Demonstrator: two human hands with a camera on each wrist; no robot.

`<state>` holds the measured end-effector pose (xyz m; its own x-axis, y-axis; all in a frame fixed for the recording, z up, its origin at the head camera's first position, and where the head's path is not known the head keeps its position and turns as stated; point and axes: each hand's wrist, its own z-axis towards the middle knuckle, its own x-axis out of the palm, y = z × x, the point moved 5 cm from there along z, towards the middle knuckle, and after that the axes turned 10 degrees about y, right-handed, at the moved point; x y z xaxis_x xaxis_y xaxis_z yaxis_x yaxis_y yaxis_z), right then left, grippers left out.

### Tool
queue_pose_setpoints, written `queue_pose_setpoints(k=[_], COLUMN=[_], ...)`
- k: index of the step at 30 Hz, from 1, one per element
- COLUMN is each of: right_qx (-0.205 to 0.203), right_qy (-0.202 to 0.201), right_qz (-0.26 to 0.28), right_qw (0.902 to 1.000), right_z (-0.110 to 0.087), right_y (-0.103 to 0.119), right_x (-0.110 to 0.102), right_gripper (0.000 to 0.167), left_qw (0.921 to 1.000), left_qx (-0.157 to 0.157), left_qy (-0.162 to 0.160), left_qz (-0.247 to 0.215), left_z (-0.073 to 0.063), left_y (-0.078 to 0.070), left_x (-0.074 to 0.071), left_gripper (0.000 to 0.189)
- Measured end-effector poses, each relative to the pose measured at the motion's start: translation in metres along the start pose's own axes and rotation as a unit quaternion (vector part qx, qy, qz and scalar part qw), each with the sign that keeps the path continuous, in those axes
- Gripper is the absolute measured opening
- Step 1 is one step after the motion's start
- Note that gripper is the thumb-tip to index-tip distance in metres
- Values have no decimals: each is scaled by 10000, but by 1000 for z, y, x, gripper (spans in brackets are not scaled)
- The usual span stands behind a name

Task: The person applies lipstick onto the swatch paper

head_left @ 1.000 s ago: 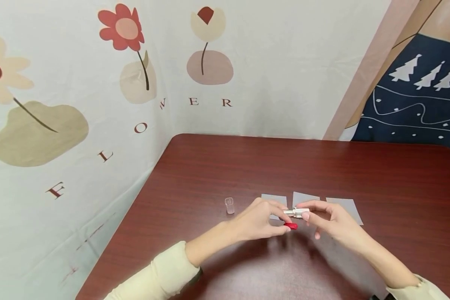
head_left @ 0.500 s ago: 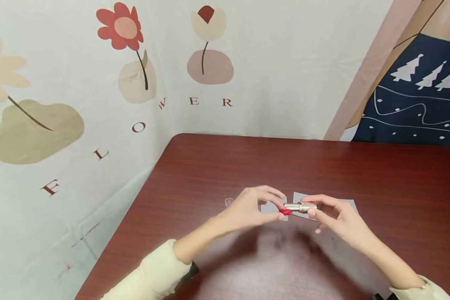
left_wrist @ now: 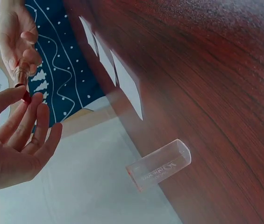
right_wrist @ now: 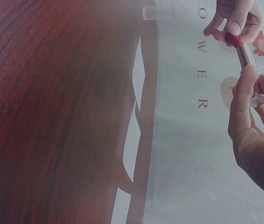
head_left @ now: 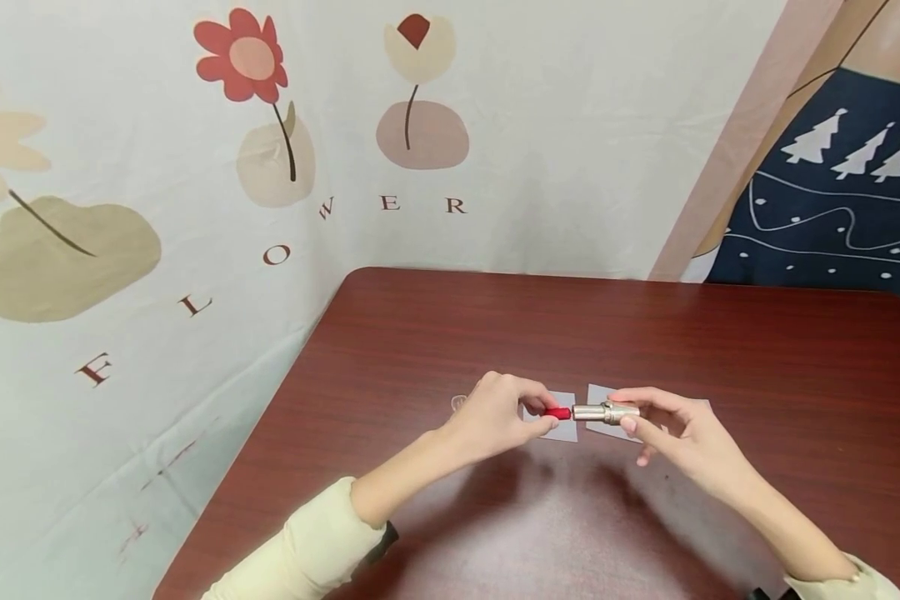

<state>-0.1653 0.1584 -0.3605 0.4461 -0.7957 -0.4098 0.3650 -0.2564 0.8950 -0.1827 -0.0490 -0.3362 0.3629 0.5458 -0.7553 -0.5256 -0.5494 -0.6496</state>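
In the head view, my left hand (head_left: 495, 417) pinches a short red lipstick bullet (head_left: 558, 413) between thumb and fingers. My right hand (head_left: 693, 442) grips the silvery lipstick tube (head_left: 591, 413) by its base, its other end pointing at the red piece. Both are raised above the table and lie roughly in line. The right wrist view shows the red bullet (right_wrist: 234, 39) at the mouth of the metal tube (right_wrist: 246, 56); whether it is seated inside cannot be told. A clear lipstick cap (left_wrist: 162, 165) stands on the table, mostly hidden behind my left hand in the head view.
Small pale paper squares lie behind the hands: a left one (head_left: 564, 429), a middle one (head_left: 598, 396), and a third (left_wrist: 89, 35) largely covered by my right hand in the head view. The dark red table (head_left: 450, 333) meets a flower-printed cloth (head_left: 555, 167) at the back.
Both hands have risen away from me. The red bullet, earlier beside and below the tube, has moved left and up into line with the tube's end. The tube has shifted slightly right.
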Motion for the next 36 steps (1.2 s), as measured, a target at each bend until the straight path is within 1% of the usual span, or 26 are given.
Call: queue_pose_setpoints(k=[5, 12, 16, 20, 27, 33, 36], right_qx=[22, 78, 90, 16, 7, 4, 31], right_qy=[-54, 16, 66, 121, 286, 338, 352], right_qz=[-71, -37, 115, 346, 572, 718, 760], right_qw=[10000, 10000, 9999, 9993, 9980, 9968, 9965], right_z=[-1, -1, -1, -1, -2, -3, -3], right_y=[-2, -5, -6, -6, -6, -7, -8], right_x=[-1, 2, 5, 9, 12, 12, 12], right_gripper=[28, 28, 27, 27, 27, 28, 28], left_qw=[9997, 9997, 9994, 9991, 9972, 9958, 9969], left_qx=[-96, -70, -57, 11, 381, 427, 378], left_qy=[12, 23, 42, 47, 139, 179, 194], left_qz=[-209, -248, -335, -429, -624, -790, -662], left_z=[1, 0, 0, 0, 1, 0, -2], left_y=[3, 3, 3, 1, -3, -4, -3], left_x=[1, 3, 5, 7, 9, 9, 8], left_gripper=[6, 6, 6, 7, 28, 35, 40])
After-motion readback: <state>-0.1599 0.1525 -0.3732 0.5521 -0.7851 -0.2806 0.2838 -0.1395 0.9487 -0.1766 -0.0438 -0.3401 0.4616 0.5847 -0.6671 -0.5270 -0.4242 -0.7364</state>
